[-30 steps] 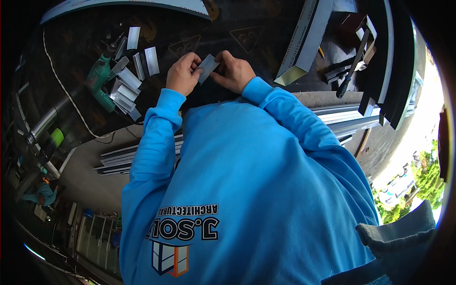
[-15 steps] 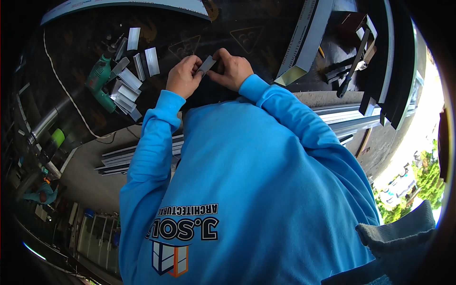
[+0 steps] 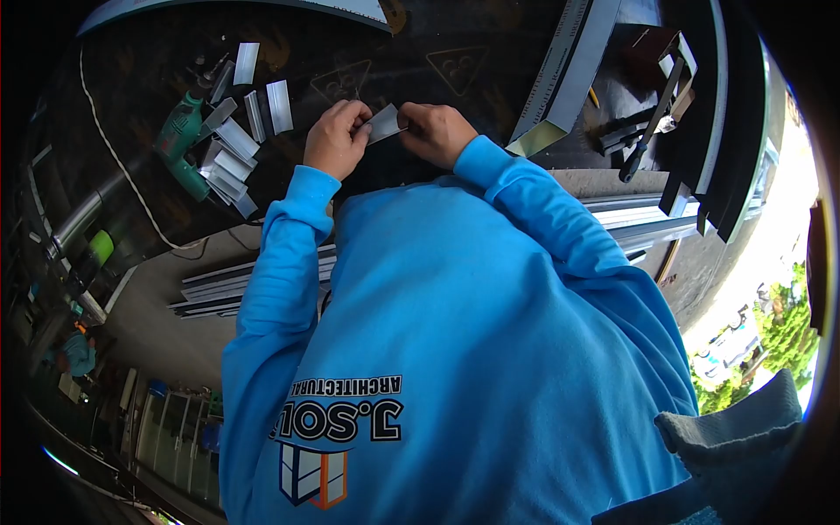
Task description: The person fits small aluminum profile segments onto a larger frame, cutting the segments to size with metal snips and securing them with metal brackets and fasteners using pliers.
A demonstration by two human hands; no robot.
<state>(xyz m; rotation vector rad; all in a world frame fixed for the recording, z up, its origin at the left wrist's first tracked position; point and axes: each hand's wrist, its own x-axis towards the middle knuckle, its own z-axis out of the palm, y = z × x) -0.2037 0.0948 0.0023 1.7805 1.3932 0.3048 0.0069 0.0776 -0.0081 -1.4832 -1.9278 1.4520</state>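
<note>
A short piece of metal profile is held up between my two hands, over the dark table close to my chest. My left hand is closed on its left end with thumb and fingers. At the other end, my right hand pinches the edge, its fingertips partly hidden. Left of my hands lie several cut metal pieces, loosely heaped, with a few more set apart nearer to me. A green power drill rests on its side against the heap.
A long boxed profile with printed film lies to the right. Beyond it are a file and a dark red box. A white cord runs along the left. Profiles are stacked below the table edge; another person is far left.
The metal piece has turned so that more of its broad face shows. My right hand has shifted slightly right and its fingers have curled in; my left hand stays nearly in place.
</note>
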